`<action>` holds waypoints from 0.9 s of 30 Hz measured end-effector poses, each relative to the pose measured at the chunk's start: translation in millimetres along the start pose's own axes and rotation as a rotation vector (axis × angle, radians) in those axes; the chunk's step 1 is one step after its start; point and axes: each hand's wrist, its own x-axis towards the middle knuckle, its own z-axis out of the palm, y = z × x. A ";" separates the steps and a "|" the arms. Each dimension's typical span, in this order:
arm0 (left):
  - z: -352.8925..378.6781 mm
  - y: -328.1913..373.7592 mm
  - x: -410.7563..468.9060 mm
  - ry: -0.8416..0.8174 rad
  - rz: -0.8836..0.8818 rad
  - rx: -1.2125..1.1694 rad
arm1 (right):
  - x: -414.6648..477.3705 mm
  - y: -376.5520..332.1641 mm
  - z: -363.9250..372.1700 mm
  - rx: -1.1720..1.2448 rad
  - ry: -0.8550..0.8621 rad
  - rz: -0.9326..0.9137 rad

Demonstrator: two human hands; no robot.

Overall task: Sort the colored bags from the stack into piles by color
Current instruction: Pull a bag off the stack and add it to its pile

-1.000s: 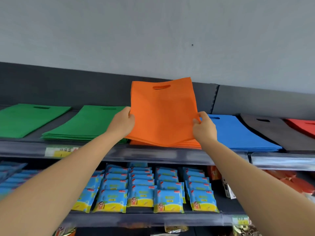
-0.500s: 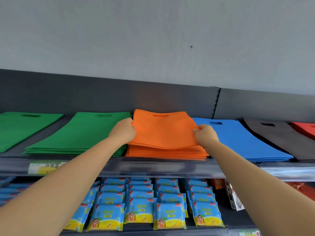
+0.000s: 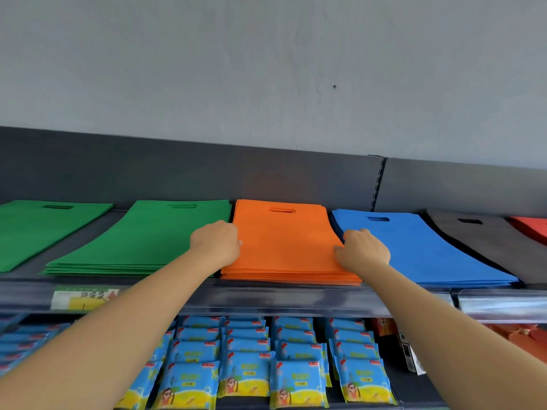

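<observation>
An orange bag with a cut-out handle lies flat on top of the orange pile at the middle of the top shelf. My left hand is curled on its left edge. At the right edge, my right hand has its thumb on the orange fabric and its fingers toward the blue pile. A green pile lies left of the orange one, and another green pile sits at the far left. A dark grey pile and a red pile lie at the right.
The shelf's front rail carries a price label. Below it, rows of blue and yellow snack packets fill the lower shelf. A dark back panel and a grey wall rise behind the piles.
The orange bag, held upright a second ago, has come down flat onto the orange pile. Both hands moved down with it and stay at its side edges.
</observation>
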 end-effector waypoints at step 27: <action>-43.1 -158.1 -167.6 0.117 -0.175 0.305 | -135.6 -194.4 2.9 0.145 -0.094 -0.894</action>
